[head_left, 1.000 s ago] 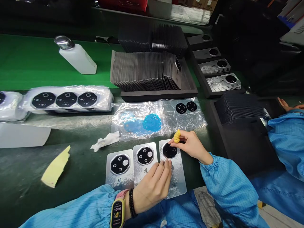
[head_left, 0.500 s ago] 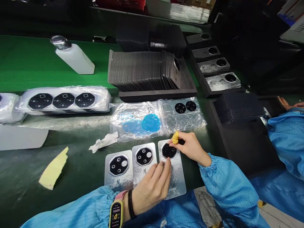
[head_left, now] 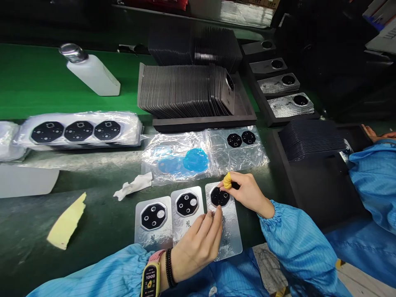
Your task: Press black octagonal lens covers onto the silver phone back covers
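Three silvery phone-back-shaped panels lie side by side in front of me. The left panel (head_left: pixel 143 240) and the middle panel (head_left: pixel 177 225) each carry a black octagonal camera area with round lens rings. On the right panel (head_left: pixel 229 233) sits a black octagonal sticker (head_left: pixel 220 198). My right hand (head_left: pixel 250 193), with a yellow finger cot, pinches at the sticker's upper edge; the fingertips partly cover that spot. My left hand (head_left: pixel 198 244) rests across the middle and right panels, fingers stretched out, tips touching the sticker's lower edge.
Clear plastic sheets (head_left: pixel 173 175) with black and blue octagons lie beyond the panels. Behind stands a black tray (head_left: pixel 204 123) of upright panels. Bagged octagon stacks (head_left: pixel 131 128), a white bottle (head_left: pixel 95 76), crumpled tissue (head_left: pixel 134 186) and yellow paper (head_left: pixel 67 222) are leftward. A co-worker's sleeve (head_left: pixel 375 177) shows right.
The view has shifted very slightly, so the items on the left sit a bit further left. Both hands keep their places at the right panel's octagon.
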`<state>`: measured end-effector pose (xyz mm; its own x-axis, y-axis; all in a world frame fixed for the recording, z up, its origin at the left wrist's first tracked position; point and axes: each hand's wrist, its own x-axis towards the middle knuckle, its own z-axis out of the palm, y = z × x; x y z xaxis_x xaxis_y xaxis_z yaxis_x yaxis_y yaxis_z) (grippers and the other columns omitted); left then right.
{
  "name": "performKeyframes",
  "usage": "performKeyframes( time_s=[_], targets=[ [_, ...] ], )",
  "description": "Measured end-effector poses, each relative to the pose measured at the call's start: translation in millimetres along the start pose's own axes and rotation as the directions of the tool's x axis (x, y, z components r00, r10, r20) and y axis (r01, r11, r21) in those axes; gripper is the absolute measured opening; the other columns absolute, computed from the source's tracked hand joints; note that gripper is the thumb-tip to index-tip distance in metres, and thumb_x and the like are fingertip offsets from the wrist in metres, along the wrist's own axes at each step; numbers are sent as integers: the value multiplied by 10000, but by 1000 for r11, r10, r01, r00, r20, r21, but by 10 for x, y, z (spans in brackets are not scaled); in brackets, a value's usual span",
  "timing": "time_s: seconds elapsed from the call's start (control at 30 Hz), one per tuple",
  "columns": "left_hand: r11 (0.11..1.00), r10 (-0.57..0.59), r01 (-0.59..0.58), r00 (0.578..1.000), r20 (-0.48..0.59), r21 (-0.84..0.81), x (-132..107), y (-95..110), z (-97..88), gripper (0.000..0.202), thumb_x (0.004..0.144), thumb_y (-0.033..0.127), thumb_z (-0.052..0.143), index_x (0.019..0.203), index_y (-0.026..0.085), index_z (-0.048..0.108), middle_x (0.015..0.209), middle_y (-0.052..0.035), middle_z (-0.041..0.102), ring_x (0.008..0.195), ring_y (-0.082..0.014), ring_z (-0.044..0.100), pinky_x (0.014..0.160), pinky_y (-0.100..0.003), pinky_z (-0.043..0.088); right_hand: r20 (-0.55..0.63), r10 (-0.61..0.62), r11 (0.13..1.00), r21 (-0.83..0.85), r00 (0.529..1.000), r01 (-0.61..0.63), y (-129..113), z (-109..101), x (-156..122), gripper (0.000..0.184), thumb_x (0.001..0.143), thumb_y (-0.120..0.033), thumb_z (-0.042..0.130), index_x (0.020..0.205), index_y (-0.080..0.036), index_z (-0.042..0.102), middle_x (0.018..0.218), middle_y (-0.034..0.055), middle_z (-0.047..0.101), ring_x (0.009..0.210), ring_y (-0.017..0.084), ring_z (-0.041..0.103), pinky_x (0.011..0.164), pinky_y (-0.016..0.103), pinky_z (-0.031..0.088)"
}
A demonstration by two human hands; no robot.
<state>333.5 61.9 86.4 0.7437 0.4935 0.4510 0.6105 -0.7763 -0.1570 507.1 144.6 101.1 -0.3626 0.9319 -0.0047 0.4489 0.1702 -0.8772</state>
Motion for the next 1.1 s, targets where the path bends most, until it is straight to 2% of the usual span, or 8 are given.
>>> performKeyframes(
  time_s=[0.23, 0.4, 0.6, 0.77, 0.93, 1.1],
  targets=[
    [1000, 18, -18, 1000, -3, 10, -10, 6, -4, 310, 786, 43, 402, 943, 22, 668, 962, -171, 726, 821, -252, 645, 718, -358, 486, -5, -38, 998, -41, 999, 38, 29, 8, -17, 237, 772, -78, 617, 620, -216, 499, 702, -21, 641, 684, 146, 645, 646, 243, 517],
    [999, 34, -35, 999, -11, -2, -18, 1, 11, 279, 796, 74, 446, 971, -11, 646, 968, -212, 704, 821, -269, 647, 746, -394, 491, 16, -132, 985, -113, 991, 133, 58, 12, -38, 243, 795, -19, 518, 654, -216, 500, 724, -8, 614, 713, 141, 638, 643, 234, 521],
    [999, 24, -25, 1000, -15, -49, -27, 10, 19, 268, 814, 115, 498, 995, -23, 639, 1021, -227, 668, 972, -339, 637, 866, -485, 497, 38, -342, 907, -247, 939, 340, 83, 17, -86, 266, 808, 4, 434, 663, -212, 490, 693, 8, 602, 704, 144, 593, 623, 238, 517],
    [995, -21, 22, 1000, 4, -94, -76, 66, 23, 283, 796, 126, 548, 1021, -27, 627, 1065, -231, 651, 1038, -362, 616, 920, -500, 482, 96, -429, 839, -325, 898, 436, 22, 0, -125, 269, 851, -15, 411, 691, -212, 502, 667, 16, 604, 730, 161, 586, 618, 250, 528],
    [994, -44, 47, 999, 28, -100, -144, 124, 23, 321, 806, 113, 484, 1077, -7, 607, 1153, -227, 626, 1106, -376, 584, 933, -513, 488, 115, -482, 785, -383, 868, 487, -25, -8, -160, 277, 887, -27, 392, 713, -198, 523, 689, 37, 636, 742, 166, 602, 630, 252, 551],
    [994, -44, 48, 998, 45, -102, -147, 120, -13, 334, 823, 109, 438, 1096, 3, 598, 1151, -197, 633, 1117, -350, 582, 954, -452, 484, 120, -482, 776, -401, 868, 486, -63, -8, -186, 299, 908, -41, 375, 714, -202, 534, 717, 38, 660, 768, 167, 620, 646, 250, 566]
  ],
)
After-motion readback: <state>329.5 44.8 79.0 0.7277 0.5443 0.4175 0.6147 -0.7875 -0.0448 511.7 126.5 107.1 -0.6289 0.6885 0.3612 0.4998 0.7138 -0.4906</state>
